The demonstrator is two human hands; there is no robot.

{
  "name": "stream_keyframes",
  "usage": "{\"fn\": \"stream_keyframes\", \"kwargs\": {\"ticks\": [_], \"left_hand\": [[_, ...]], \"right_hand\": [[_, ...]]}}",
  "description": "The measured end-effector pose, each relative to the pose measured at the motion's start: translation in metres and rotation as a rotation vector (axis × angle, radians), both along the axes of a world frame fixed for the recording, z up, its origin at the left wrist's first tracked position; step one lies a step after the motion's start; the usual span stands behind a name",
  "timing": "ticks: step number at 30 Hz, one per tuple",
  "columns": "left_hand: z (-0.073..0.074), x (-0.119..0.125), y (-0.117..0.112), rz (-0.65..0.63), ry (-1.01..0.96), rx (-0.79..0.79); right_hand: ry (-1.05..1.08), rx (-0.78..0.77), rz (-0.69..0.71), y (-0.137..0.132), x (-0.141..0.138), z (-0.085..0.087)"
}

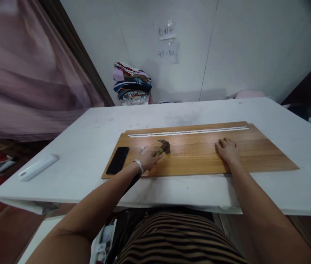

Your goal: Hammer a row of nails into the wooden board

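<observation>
My left hand, with a bracelet at the wrist, is closed round the handle of a claw hammer. The hammer's head is just over or on the wooden board, at the left end of a row of small dark marks, perhaps nail heads. I cannot tell whether the head touches the board. My right hand lies on the board to the right of the row, fingers stretched out and holding nothing. A few loose nails lie left of the hammer.
A dark phone lies on the board's left end. Two white strips with markings run along its far side. A white plastic object is on the white table at left. Folded cloths are stacked by the wall.
</observation>
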State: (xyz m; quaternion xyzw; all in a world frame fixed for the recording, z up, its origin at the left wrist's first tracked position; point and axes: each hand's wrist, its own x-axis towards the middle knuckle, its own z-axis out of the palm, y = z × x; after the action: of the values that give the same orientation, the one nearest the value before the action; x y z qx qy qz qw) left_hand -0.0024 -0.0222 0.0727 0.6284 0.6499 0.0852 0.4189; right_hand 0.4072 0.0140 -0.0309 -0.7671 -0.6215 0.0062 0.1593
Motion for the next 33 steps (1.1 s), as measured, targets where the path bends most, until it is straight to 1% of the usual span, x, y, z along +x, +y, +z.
{"fn": "stream_keyframes", "kwargs": {"ticks": [6, 12, 22, 33], "left_hand": [[0.0019, 0.0021, 0.0013, 0.009, -0.024, 0.003], [0.0014, 0.0024, -0.0002, 0.007, -0.012, 0.006], [0.0089, 0.0049, -0.0002, 0.026, -0.005, -0.002], [0.0071, 0.0055, -0.0012, 0.019, -0.026, -0.004]], "right_hand": [[0.006, 0.017, -0.003, -0.0002, -0.001, 0.0001], [0.011, -0.009, 0.001, -0.0013, -0.0016, 0.0029], [0.005, -0.031, -0.009, -0.0028, -0.0031, 0.0058], [0.023, 0.01, 0.009, -0.0019, -0.0014, 0.0037]]}}
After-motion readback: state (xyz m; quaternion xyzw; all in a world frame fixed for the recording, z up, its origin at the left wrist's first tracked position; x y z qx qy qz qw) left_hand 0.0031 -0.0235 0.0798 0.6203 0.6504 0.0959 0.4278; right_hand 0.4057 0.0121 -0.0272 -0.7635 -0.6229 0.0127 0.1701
